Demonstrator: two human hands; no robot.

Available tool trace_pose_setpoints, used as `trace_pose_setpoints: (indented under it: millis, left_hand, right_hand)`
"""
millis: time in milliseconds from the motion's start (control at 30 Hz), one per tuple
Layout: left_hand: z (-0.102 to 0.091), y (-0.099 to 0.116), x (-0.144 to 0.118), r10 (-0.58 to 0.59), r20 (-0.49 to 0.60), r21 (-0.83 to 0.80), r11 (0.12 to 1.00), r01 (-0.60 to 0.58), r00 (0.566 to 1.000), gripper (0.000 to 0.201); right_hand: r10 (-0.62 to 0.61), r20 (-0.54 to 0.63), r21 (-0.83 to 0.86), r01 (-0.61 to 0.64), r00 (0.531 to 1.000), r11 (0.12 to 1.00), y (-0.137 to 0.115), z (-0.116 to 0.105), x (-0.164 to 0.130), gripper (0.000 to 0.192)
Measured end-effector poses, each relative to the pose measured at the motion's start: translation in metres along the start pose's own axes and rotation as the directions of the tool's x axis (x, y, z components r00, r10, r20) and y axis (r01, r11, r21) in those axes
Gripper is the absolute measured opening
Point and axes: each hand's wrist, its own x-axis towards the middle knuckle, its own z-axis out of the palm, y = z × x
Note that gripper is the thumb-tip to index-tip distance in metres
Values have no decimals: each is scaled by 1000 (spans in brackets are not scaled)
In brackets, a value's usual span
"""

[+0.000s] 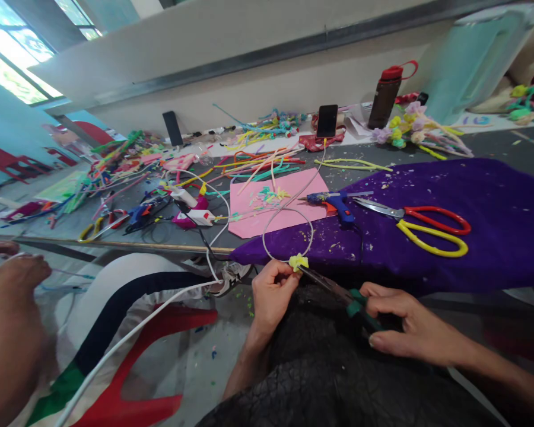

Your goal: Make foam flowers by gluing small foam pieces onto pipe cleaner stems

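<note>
Risk, as judged: if the green-handled tool (355, 305) slips, its tips could nip the left hand (270, 293), since the fingertips sit just beside them; too hard a squeeze might crush the fuzzy yellow piece (298, 261). Left grip: thumb and finger pinching that piece, held above the dark-covered lap (320, 362). Right hand (396, 320): grip wrapped around the tool's handles, yellow piece well ahead, at the tips.

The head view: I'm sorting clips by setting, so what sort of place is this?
Probably a craft workshop: a blue glue gun and scissors lie out, and the right hand holds a green-handled tool that looks like pliers.
</note>
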Motion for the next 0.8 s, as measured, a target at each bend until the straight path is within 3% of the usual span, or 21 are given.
trace_pose_setpoints:
  millis: [367, 800]
  left_hand:
    - [2, -1, -1, 211, -30, 179, 963, -202, 977, 12]
    - [1, -3, 1, 247, -28, 212, 948, -236, 968, 10]
  right_hand:
    - [3, -8, -1, -3, 1000, 1000, 0, -2, -2, 24]
    - [20, 6, -32, -20, 1000, 999, 0, -5, -4, 25]
